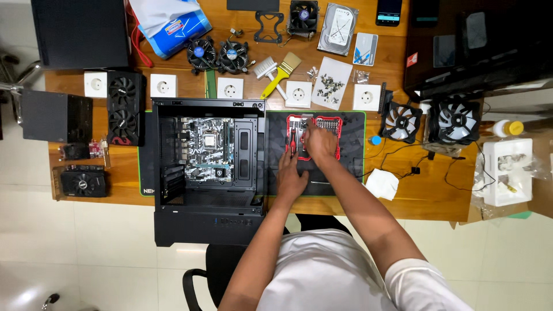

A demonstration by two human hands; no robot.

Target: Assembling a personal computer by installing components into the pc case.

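Resting both hands [305, 158] on red screwdriver kit [314, 135]

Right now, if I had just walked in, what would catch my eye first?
Probably the open black computer case lying flat on the desk's left half, its motherboard showing. Right of it, both hands work over a red screwdriver bit set: the right hand on it, the left hand flat on the dark mat.
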